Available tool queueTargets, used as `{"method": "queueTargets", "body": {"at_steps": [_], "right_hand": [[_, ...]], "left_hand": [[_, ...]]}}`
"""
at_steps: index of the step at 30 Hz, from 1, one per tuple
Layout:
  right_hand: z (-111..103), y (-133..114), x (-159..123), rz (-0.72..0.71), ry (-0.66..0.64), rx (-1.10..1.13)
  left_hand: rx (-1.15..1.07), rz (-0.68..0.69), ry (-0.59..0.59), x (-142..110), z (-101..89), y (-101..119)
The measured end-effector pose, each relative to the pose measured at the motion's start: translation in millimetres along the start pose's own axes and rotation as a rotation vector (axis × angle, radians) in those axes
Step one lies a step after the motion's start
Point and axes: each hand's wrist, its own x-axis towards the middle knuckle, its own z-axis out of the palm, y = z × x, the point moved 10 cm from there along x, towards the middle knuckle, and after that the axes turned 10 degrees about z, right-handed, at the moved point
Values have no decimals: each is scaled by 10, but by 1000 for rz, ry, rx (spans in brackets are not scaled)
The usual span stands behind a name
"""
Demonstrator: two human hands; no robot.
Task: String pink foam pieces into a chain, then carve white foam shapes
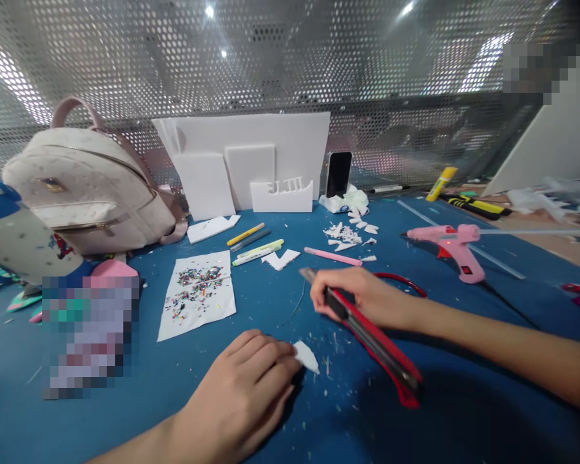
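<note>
My right hand (pixel 350 298) is closed around a red and black utility knife (pixel 377 345). Its blade points to the upper left, above the blue tabletop (pixel 270 296), and its handle end reaches down to the right. My left hand (pixel 251 386) lies low in the middle, fingers together and bent over a small white foam piece (pixel 307 357). Only the right part of that piece shows past the fingertips; the rest is hidden. The blade and the piece are apart. Small white crumbs are scattered around both hands.
Paper with glitter bits (pixel 198 303) lies left, near several pens (pixel 256 248). Foam scraps (pixel 343 233) lie behind my right hand. A pink glue gun (pixel 457 241) is at right, its cable trailing. White foam boards (pixel 205 187), a phone (pixel 339 174) and a backpack (pixel 91 187) stand behind.
</note>
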Motion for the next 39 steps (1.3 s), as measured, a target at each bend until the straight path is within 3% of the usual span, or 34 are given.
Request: {"method": "queueTargets", "body": {"at_steps": [3, 7, 9, 12, 17, 20, 23, 25, 27, 31, 34, 39], "right_hand": [[-592, 211, 120, 56, 287, -75], [-1228, 540, 236, 96, 548, -64], [-1379, 633, 272, 92, 614, -47], [-1415, 624, 276, 67, 658, -12], [-1177, 353, 135, 55, 630, 46], [-830, 237, 51, 135, 447, 144], [-494, 101, -116, 163, 349, 183], [-293, -7, -245, 132, 336, 144], [6, -32, -327, 145, 232, 80], [450, -140, -447, -45, 110, 25], [596, -101, -465, -88, 95, -11], [613, -160, -459, -158, 122, -140]], "left_hand": [[42, -164, 35, -63, -35, -155], [69, -328, -14, -89, 27, -328], [34, -342, -33, -56, 60, -351], [-59, -325, -17, 1, 70, -340], [-261, -225, -8, 38, 122, -269], [-308, -164, 11, 35, 81, -238], [-249, -127, 45, 25, -43, -213], [-184, -52, 30, 24, -78, -135], [-91, 40, 16, 10, -72, -43], [74, 160, 36, -58, -2, 59], [105, 155, 47, -110, 67, 30], [146, 129, 98, -178, 110, -15]]}}
